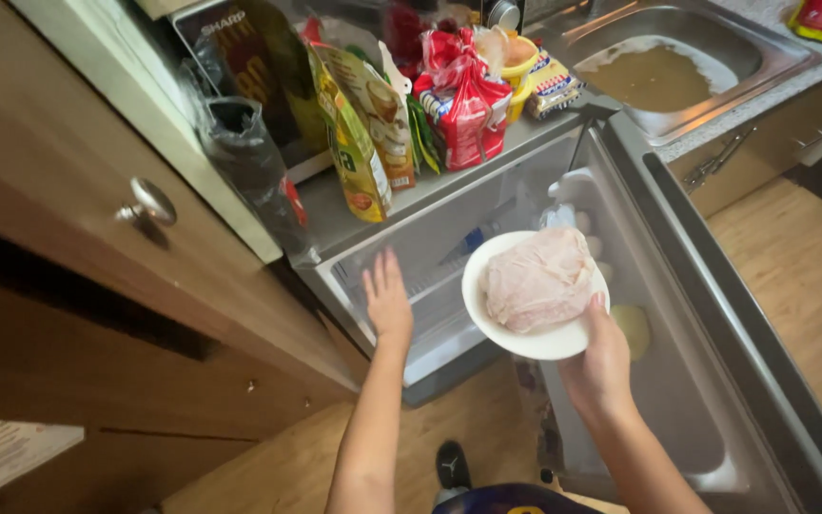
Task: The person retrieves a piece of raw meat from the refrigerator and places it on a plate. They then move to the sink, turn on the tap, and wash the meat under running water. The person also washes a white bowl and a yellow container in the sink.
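Right hand (601,366) clamps a white plate (487,314) of raw chicken (539,279); left hand (387,297), grip spread apart, reaches into the open fridge (449,249)

white plate (525,338) carrying pale pink raw meat (539,278). fridge (677,381) grey outside, white within. on its top, a yellow and green packet (359,143) and a red and white bag (468,100). black plastic bag (244,152). murky brown water in the steel-grey sink (658,76). brown wood-grain cupboard (68,190) and floor (801,276).
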